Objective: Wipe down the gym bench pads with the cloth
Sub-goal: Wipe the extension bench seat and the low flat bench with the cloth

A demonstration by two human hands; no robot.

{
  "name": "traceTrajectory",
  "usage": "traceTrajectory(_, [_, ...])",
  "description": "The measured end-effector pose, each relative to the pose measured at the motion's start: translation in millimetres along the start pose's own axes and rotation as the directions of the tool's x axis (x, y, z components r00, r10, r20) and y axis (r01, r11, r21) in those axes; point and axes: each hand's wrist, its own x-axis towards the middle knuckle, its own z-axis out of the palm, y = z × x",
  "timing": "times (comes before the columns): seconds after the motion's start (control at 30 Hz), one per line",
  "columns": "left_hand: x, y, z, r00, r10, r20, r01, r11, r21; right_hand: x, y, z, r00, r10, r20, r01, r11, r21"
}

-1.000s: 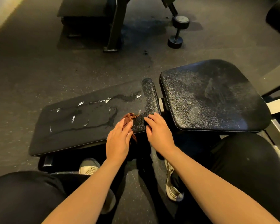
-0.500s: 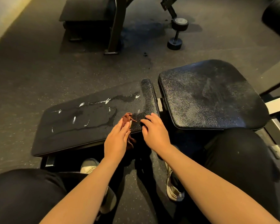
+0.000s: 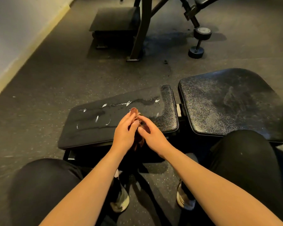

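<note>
A long black bench pad (image 3: pixel 91 128) lies in front of me, streaked with dark wet marks and white flecks. To its right sits a wider black seat pad (image 3: pixel 227 103), dusty and mottled. A small reddish-brown cloth (image 3: pixel 138 139) is bunched between my two hands above the long pad's near edge. My left hand (image 3: pixel 124 132) and my right hand (image 3: pixel 151 133) both pinch the cloth, fingertips meeting at its top. Most of the cloth is hidden between the palms.
My knees in black trousers (image 3: pixel 44 185) and my shoes (image 3: pixel 121 201) are below. Beyond the pads stand a dark machine frame (image 3: pixel 140 30) with a platform, and a dumbbell (image 3: pixel 198 41) on the grey rubber floor. A pale wall (image 3: pixel 15 30) runs along the left.
Both hands have lifted off the long pad's near edge and come together, gathering the cloth between them. The view has tilted up, showing more of the floor and machine.
</note>
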Motion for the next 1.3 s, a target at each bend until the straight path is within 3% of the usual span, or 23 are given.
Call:
traceTrajectory(0.2, [-6.5, 10.8, -2.1, 0.98, -0.199, 0.033, 0.2, 0.942, -0.27, 0.2, -5.1, 6.4, 0.998, 0.01, -0.068, -0.01, 1.0, -0.004])
traceTrajectory(0.4, [-10.3, 9.9, -4.5, 0.975, -0.211, -0.064, 0.193, 0.957, -0.215, 4.9, -12.9, 0.3, 0.968, 0.023, -0.249, -0.026, 1.0, -0.009])
traceTrajectory(0.67, [-14.2, 9.1, 14.9, 0.934, -0.351, 0.065, 0.352, 0.875, -0.334, 10.8, -13.8, 0.4, 0.96, 0.066, -0.274, -0.048, 0.996, 0.071])
traceTrajectory(0.93, [-7.7, 15.1, 3.9, 0.969, -0.226, -0.105, 0.184, 0.933, -0.309, 18.1, -17.3, -12.6, 0.945, 0.046, -0.324, -0.069, 0.996, -0.061])
traceTrajectory(1.17, [-2.7, 11.8, -7.1, 0.976, -0.213, -0.033, 0.192, 0.928, -0.32, 21.1, -20.7, -14.6, 0.997, -0.005, -0.072, -0.002, 0.996, -0.09])
traceTrajectory(1.3, [3.3, 7.0, -13.9, 0.982, -0.188, 0.018, 0.187, 0.961, -0.205, 27.4, -16.5, -22.6, 0.981, 0.0, -0.196, -0.026, 0.991, -0.133])
